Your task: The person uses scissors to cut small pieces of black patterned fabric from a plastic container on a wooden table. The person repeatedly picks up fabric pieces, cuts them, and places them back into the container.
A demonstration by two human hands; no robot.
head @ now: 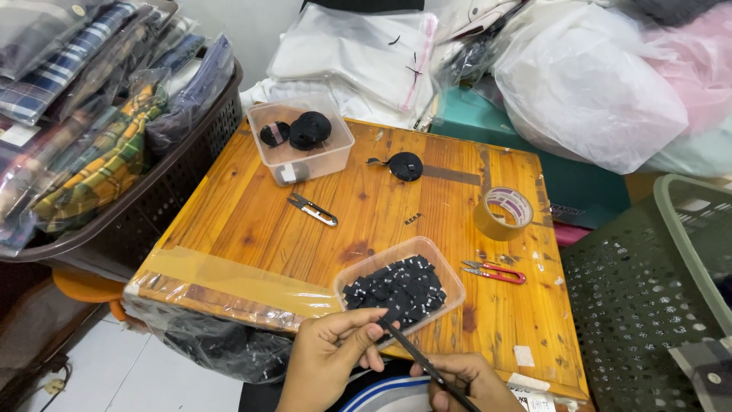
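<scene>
My left hand [329, 357] and my right hand [467, 384] are at the near edge of a small wooden table [252, 229]. Between them runs a thin black strip [412, 352]. The left fingers pinch its upper end and the right hand grips the lower end. Just beyond the hands sits a clear plastic tub [450, 281] filled with several small black label pieces [398, 288].
A second clear tub [335, 156] holds black ribbon rolls, with another roll [405, 165] loose beside it. Thread snips [313, 210], red-handled snips [496, 271] and a brown tape roll [503, 213] lie on the table. Baskets stand left [164, 183] and right [648, 297], bags behind.
</scene>
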